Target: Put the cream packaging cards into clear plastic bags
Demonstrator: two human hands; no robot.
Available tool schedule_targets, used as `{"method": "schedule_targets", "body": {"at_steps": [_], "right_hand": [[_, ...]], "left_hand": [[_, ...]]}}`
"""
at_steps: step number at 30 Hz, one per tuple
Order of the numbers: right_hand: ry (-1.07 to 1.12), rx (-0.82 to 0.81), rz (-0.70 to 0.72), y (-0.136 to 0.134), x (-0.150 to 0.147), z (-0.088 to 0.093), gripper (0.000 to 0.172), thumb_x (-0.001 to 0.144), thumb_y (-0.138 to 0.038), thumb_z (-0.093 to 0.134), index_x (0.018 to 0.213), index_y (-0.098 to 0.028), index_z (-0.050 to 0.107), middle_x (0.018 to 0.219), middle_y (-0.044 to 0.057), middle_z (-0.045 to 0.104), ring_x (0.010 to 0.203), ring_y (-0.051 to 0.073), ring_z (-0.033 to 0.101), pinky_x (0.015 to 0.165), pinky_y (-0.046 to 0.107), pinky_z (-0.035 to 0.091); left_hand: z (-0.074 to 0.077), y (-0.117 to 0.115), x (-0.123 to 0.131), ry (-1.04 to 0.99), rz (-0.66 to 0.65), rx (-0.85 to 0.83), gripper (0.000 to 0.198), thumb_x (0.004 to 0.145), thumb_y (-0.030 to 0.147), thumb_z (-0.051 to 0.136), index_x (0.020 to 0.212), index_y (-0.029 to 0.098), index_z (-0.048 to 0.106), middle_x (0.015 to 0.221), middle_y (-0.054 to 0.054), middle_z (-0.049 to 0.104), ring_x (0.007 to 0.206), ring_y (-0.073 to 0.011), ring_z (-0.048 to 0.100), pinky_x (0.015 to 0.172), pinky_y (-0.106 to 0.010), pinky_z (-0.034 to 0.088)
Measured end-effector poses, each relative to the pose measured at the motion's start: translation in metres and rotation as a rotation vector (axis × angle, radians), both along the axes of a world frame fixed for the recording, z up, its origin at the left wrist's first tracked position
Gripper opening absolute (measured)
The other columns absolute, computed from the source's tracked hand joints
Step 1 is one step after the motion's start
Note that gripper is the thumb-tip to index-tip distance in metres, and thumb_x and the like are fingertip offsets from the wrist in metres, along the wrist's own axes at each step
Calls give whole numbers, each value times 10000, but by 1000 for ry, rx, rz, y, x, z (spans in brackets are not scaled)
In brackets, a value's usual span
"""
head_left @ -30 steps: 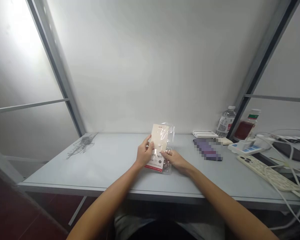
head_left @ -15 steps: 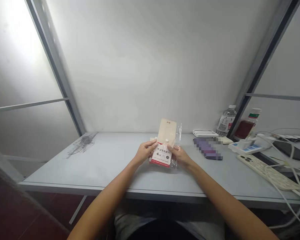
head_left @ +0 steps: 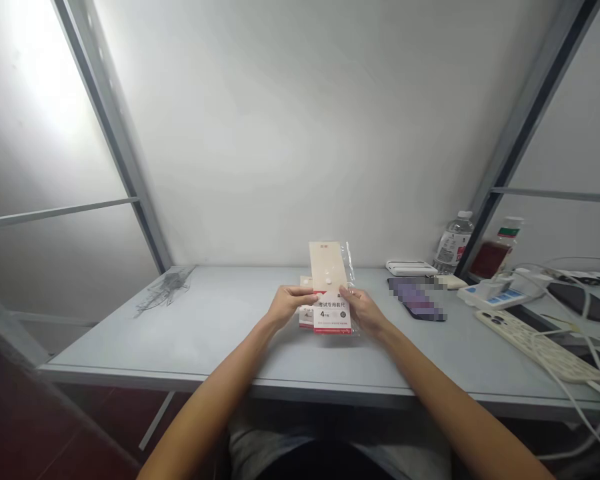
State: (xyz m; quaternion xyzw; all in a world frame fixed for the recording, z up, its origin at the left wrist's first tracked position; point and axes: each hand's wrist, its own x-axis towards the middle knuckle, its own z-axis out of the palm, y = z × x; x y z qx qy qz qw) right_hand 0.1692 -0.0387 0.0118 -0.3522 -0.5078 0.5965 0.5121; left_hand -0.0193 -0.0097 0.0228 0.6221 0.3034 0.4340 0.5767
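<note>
Both hands hold up a ruler set in a clear plastic bag (head_left: 330, 287) above the middle of the pale grey desk (head_left: 205, 333). Its cream card header has a round white hole patch, and its white label has a red band and Chinese print. My right hand (head_left: 361, 312) pinches the packet's right side. My left hand (head_left: 291, 307) grips the left side, where a second similar packet (head_left: 306, 316) shows partly behind the first. The fingers hide part of the label.
Against the wall at the right stand a water bottle (head_left: 453, 243), a bottle of red liquid (head_left: 490, 259) and a white box (head_left: 411, 268). A blurred phone (head_left: 417, 300) lies on the desk. Further right are power strips (head_left: 535, 345) and loose white cables.
The packet has turned from a tilted pose to nearly upright and shifted slightly right. More of the second packet now shows behind it at the left.
</note>
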Motion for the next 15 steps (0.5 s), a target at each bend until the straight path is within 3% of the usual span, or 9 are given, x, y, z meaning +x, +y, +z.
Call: {"method": "schedule_targets", "body": {"at_steps": [5,10,13,15], "right_hand": [[-65,-2,7,-2,-3,0,362,731,-458,605,919,-151,648,834,92,693,730,228,653,676,345,514],[-116,17,30,-1,-2,-3,389,710,-474,618,898,-137,655,830,95,691,734,228,650,710,365,501],[-121,12,65,-2,-2,-4,390,693,-477,632,884,-137,655,834,95,690,748,231,647,706,369,499],[-136,22,83,-3,-2,-3,404,692,-470,635,929,-144,645,897,102,683,798,238,642,725,371,496]], "left_hand": [[-1,0,2,8,77,70,363,587,351,727,872,129,701,843,-84,681,775,-197,605,699,-301,466],[4,-5,3,-92,-110,14,438,708,446,608,1010,132,653,947,-107,654,809,-188,605,711,-316,474],[4,-6,3,-123,-174,-57,432,685,399,653,1017,123,651,993,-126,645,886,-208,598,800,-345,455],[1,-3,2,-112,-144,-91,421,640,357,701,984,116,666,972,-129,655,878,-212,603,821,-357,447]]}}
